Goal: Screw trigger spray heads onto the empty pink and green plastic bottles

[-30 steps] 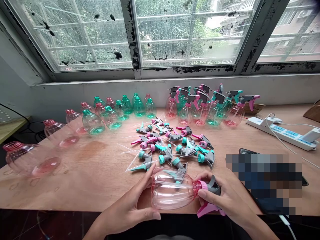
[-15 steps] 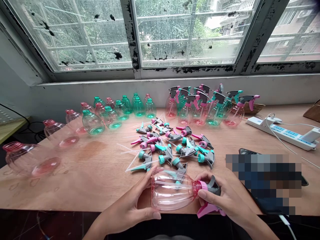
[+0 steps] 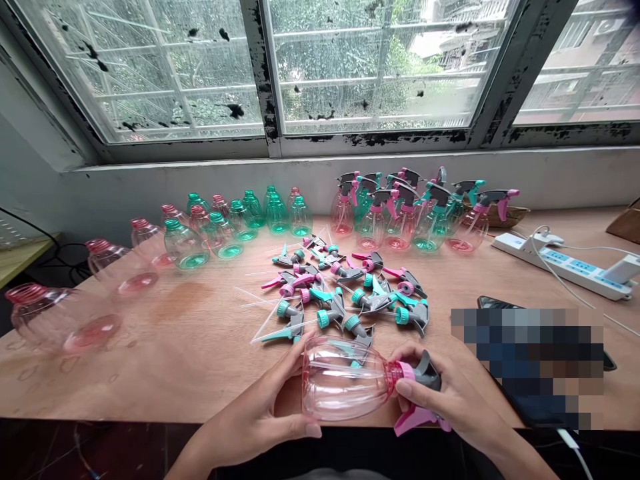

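Note:
A clear pink spray bottle point(image 3: 345, 387) lies sideways between my hands near the table's front edge, its base to the left. My left hand point(image 3: 273, 413) cups the base, thumb below and fingers behind. At the neck, my right hand point(image 3: 435, 393) pinches the pink collar of the grey-and-pink trigger sprayer point(image 3: 415, 417), which sits on the bottle's mouth. A thin tube shows inside the bottle. Just beyond lies a pile of loose trigger sprayers point(image 3: 330, 310), grey with teal or pink parts, their clear tubes pointing mostly left.
Open pink and green bottles point(image 3: 187, 247) stand along the left and back. Bottles with sprayers fitted point(image 3: 400, 223) stand at the back right. A white power strip point(image 3: 565, 263) with cables and a partly pixelated dark device point(image 3: 540, 400) lie on the right.

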Action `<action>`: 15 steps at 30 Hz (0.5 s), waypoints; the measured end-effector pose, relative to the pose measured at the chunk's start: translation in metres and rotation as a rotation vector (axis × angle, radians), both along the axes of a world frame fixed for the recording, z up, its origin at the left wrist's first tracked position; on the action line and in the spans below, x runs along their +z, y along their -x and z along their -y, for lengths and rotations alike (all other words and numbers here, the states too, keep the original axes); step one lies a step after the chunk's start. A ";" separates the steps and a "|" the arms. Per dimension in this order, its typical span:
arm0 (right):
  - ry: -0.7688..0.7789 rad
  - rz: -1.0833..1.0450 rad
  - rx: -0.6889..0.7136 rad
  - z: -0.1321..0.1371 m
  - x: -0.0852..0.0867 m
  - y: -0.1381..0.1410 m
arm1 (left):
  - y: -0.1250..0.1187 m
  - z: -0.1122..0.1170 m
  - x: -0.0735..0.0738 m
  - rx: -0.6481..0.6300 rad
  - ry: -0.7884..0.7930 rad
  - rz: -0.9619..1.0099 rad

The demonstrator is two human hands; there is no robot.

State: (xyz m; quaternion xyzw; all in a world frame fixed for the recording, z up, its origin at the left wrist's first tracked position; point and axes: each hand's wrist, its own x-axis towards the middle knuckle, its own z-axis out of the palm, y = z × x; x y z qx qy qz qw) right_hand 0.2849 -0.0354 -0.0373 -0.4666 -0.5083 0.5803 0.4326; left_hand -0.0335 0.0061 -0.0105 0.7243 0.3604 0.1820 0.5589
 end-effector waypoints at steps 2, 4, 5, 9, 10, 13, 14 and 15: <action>-0.009 0.003 -0.001 0.000 0.000 0.000 | 0.000 0.000 0.000 0.002 -0.001 -0.001; -0.025 0.014 -0.002 0.000 -0.001 -0.001 | 0.000 0.000 0.000 0.001 -0.005 -0.003; -0.029 0.018 -0.003 0.000 -0.001 -0.001 | 0.001 0.000 0.000 0.000 -0.008 -0.004; -0.019 0.019 -0.003 0.000 -0.002 -0.001 | 0.001 -0.001 -0.001 -0.007 -0.008 -0.017; -0.020 0.020 -0.004 0.000 -0.002 -0.001 | 0.001 -0.001 -0.001 -0.008 -0.006 -0.016; -0.014 0.019 -0.013 0.000 -0.001 -0.001 | 0.000 -0.001 0.000 -0.001 0.001 -0.018; -0.007 0.020 -0.015 0.000 -0.002 -0.001 | 0.000 -0.001 0.000 0.001 0.004 -0.019; 0.001 0.023 -0.015 0.001 -0.002 -0.001 | 0.000 -0.001 0.000 0.004 0.007 -0.019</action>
